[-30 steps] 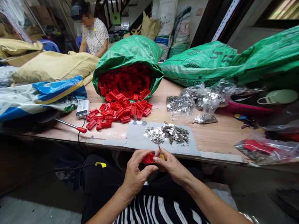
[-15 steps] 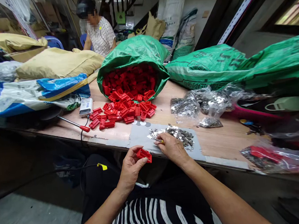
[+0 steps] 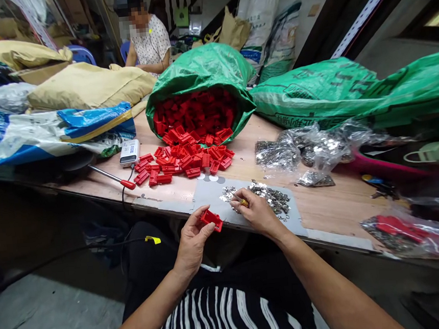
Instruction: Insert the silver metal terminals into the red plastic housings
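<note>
My left hand [image 3: 191,241] pinches a small red plastic housing [image 3: 212,220] between thumb and fingers, its hollow side facing up, just off the table's front edge. Over the grey mat [image 3: 206,195], my right hand [image 3: 260,214] is closed on a small yellow-handled tool [image 3: 243,202] with a thin metal tip; the fingers hide part of it. That tip is at a scatter of shiny flat metal pieces [image 3: 227,193]. A darker heap of small metal parts [image 3: 278,200] lies beyond my right knuckles.
A green sack [image 3: 203,68] spills red housings [image 3: 186,159] onto the table. Left of them are a white box [image 3: 130,153] with a cable and a red-tipped rod [image 3: 128,184]. Clear bags of metal parts [image 3: 278,154] lie right. A person [image 3: 151,42] sits across the table.
The view has shifted slightly, moving the scene right and up. My right hand has turned a little, showing more of the yellow handle. The left hand keeps hold of the red housing.
</note>
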